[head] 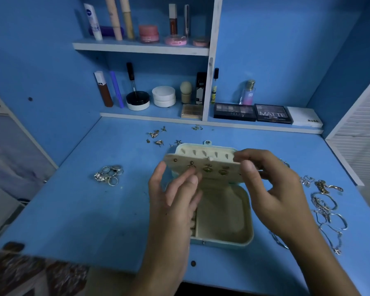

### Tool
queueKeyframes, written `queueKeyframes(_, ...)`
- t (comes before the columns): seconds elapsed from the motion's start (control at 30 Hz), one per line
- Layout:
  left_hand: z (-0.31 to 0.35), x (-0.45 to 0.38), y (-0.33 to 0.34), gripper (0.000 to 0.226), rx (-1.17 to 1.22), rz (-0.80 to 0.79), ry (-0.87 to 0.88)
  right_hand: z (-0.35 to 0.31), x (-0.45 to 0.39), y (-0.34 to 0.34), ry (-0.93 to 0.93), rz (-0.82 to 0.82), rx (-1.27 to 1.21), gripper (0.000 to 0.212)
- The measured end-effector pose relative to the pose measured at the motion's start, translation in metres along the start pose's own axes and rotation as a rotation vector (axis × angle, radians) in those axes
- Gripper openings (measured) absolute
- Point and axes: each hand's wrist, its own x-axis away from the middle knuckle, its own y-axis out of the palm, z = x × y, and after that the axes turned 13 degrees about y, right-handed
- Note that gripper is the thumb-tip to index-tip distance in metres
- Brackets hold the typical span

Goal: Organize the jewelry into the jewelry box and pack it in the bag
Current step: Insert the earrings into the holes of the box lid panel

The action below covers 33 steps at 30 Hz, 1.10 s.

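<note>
A pale mint jewelry box [226, 221] lies open on the blue desk, its cream tray bare on the right. A cream earring panel [209, 167] with several studs in it stands over the box's lid. My left hand [175, 195] has its fingers at the panel's left end, touching a stud. My right hand [265, 184] pinches the panel's right end. Several rings [109, 174] lie in a heap at the left. Loose earrings [158, 135] are scattered behind the box. Chains and bracelets [327, 210] lie at the right. No bag is in view.
The desk [94, 210] has shelves behind it with cosmetics: eyeshadow palettes [252, 112], round jars [163, 96], tubes and bottles. A white slatted panel [359, 124] stands at the right. Patterned cloth [30, 272] shows at the lower left, below the desk's front edge.
</note>
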Motion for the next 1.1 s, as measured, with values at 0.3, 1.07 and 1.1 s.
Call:
queueKeyframes(0.3,-0.001,0.011,-0.011,0.073,0.121,0.065,-0.099,0.002,0.012,-0.002,0.078,-0.068,-0.142,0.050)
queueKeyframes(1.07,-0.004,0.014,-0.020,0.052,0.077,0.116,-0.208,0.001,-0.074,0.016,0.246,-0.155,0.241,0.019)
queueKeyframes(1.1,-0.004,0.014,-0.021,0.052,0.075,0.112,-0.208,0.003,-0.084,0.019,0.244,-0.146,0.268,0.019)
